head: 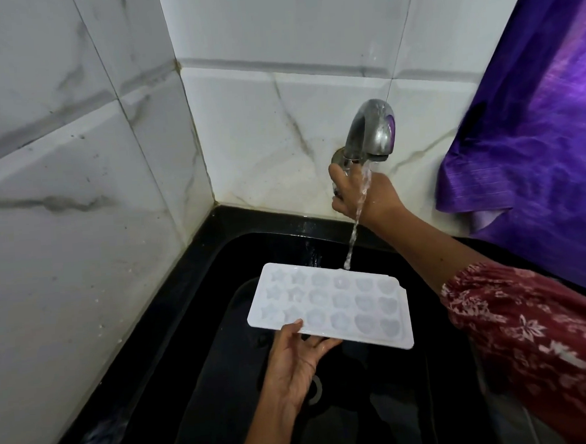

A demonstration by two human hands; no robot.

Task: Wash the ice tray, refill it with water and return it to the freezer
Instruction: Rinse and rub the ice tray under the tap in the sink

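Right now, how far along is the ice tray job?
Early. Done: the tap is running. In hand: the left hand holds the ice tray over the sink, water striking its far edge; the right hand grips the tap. Left: washing, refilling, returning it to the freezer.

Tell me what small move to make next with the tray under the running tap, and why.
Probably slide the ice tray a little toward the wall: the water stream strikes only its far edge, not the moulds. The left hand grips the near edge; the right hand holds the tap.
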